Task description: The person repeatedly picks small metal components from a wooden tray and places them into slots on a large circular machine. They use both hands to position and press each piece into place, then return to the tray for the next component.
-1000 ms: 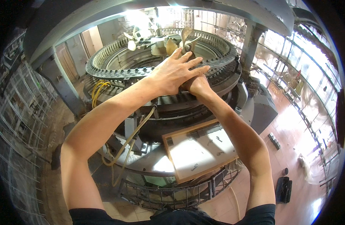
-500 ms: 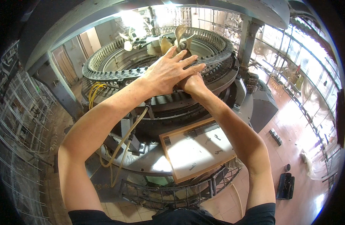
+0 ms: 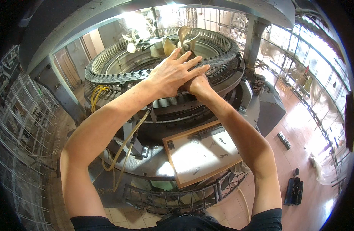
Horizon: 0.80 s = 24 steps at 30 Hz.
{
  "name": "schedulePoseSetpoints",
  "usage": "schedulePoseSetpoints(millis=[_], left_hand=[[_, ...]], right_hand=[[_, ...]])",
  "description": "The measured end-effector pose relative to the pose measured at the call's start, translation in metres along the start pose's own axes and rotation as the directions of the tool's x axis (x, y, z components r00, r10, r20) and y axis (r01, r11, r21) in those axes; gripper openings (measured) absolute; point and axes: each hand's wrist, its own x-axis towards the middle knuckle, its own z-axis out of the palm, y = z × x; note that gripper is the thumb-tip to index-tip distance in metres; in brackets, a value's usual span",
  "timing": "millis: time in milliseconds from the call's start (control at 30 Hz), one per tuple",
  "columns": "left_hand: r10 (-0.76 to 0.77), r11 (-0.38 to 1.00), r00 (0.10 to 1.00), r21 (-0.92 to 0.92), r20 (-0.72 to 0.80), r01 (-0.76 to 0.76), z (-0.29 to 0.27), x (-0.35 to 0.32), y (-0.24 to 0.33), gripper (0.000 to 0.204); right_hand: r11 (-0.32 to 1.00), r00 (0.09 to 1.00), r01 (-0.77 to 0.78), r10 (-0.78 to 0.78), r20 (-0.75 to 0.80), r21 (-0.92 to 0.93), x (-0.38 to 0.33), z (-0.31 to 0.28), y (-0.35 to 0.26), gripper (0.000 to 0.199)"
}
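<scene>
My left hand [image 3: 174, 74] lies across the back of my right hand [image 3: 197, 84], over the near side of a large circular knitting machine's metal ring [image 3: 119, 78]. The left fingers are stretched out and spread, pointing away to the right. Most of the right hand is hidden beneath the left. Its fingers do not show, so I cannot tell whether they grip anything. Just beyond the fingertips stands a small fan with brass-coloured blades [image 3: 182, 35]. Slots and dark bolts run along the ring.
Below my hands, a wood-framed white board [image 3: 186, 159] bears several small dark metal parts. Pale hoses [image 3: 117, 163] and yellow cables [image 3: 95, 98] hang left. A grey post [image 3: 255, 42] rises at the right. On the floor lie a black tray [image 3: 293, 191] and a dark block [image 3: 284, 140].
</scene>
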Motion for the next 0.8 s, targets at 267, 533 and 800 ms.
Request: schedulePoseSetpoints(millis=[267,533,800], left_hand=[[-0.001,1.0,1.0,-0.011,0.006,0.001,-0.001,0.001,-0.001,0.116],[-0.046,0.998,0.999,-0.029,0.024,0.047,-0.001,0.002,0.004,0.125],[-0.062,0.997,0.998,-0.039,0.033,0.063,-0.002,0.004,0.005,0.127]], right_hand=[[0.997,0.999,0.034,-0.034,-0.005,0.074,0.003,0.007,0.016,0.055],[0.95,0.997,0.07,-0.077,-0.01,-0.304,0.004,0.009,0.022,0.056],[0.976,0.999,0.05,-0.051,0.0,-0.21,0.003,0.007,0.021,0.051]])
